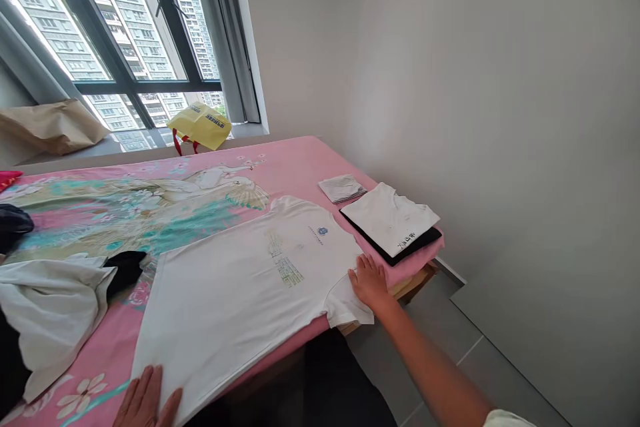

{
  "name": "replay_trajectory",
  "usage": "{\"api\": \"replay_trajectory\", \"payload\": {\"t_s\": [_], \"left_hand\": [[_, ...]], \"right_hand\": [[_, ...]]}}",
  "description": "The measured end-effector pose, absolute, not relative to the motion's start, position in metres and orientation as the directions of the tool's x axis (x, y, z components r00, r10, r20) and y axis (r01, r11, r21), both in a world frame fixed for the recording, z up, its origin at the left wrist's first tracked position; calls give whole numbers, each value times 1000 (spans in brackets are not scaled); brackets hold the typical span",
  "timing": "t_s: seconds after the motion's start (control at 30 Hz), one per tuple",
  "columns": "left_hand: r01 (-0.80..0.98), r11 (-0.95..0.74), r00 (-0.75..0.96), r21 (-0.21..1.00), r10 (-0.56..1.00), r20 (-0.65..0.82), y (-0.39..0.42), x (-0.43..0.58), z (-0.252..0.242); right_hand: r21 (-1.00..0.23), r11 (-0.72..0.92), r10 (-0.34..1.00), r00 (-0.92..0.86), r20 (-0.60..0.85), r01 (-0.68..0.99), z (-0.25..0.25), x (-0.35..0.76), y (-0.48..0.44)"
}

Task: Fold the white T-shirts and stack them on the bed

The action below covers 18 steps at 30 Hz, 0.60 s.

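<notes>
A white T-shirt with a small blue emblem and printed text lies spread flat along the near edge of the bed. My left hand rests on its hem corner with the fingers stretched out. On the shirt's shoulder, near the sleeve, my right hand lies flat with its fingers extended. The sleeve hangs slightly over the bed's edge. Just beyond my right hand, a folded white shirt with dark lettering sits on folded black cloth.
A small folded white cloth lies behind the stack. Crumpled white clothing and black clothing are at the left on the pink floral bedsheet. A yellow bag and a brown paper bag sit by the window. A wall borders the right.
</notes>
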State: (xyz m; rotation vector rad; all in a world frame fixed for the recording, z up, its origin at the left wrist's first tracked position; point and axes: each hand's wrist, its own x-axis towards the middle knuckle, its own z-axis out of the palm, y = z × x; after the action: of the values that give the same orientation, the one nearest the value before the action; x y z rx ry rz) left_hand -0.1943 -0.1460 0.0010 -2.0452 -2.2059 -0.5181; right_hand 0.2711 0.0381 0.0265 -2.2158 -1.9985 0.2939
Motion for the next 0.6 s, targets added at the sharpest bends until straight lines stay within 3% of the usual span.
{"api": "replay_trajectory", "payload": {"t_s": [0.1, 0.2, 0.27, 0.43, 0.53, 0.6], "left_hand": [[979, 94, -126, 180, 977, 174, -153, -178, 10], [992, 124, -125, 21, 991, 42, -166, -170, 19], [986, 151, -152, -64, 988, -12, -180, -177, 23], [969, 228, -222, -98, 973, 69, -201, -191, 25], [985, 146, -133, -96, 982, 136, -194, -173, 22], [993, 90, -76, -82, 984, 163, -191, -162, 20]], "right_hand": [[-251, 20, 999, -8, 49, 968, 27, 256, 39], [-220, 176, 984, -176, 20, 959, 13, 256, 26], [-180, 173, 984, -176, -2, 968, 7, 269, 16], [-161, 96, 993, -105, -50, 982, 35, 266, 3], [-222, 280, 959, -263, 104, 934, 55, 220, -9], [-231, 406, 914, -386, 129, 884, 50, 194, -23]]}}
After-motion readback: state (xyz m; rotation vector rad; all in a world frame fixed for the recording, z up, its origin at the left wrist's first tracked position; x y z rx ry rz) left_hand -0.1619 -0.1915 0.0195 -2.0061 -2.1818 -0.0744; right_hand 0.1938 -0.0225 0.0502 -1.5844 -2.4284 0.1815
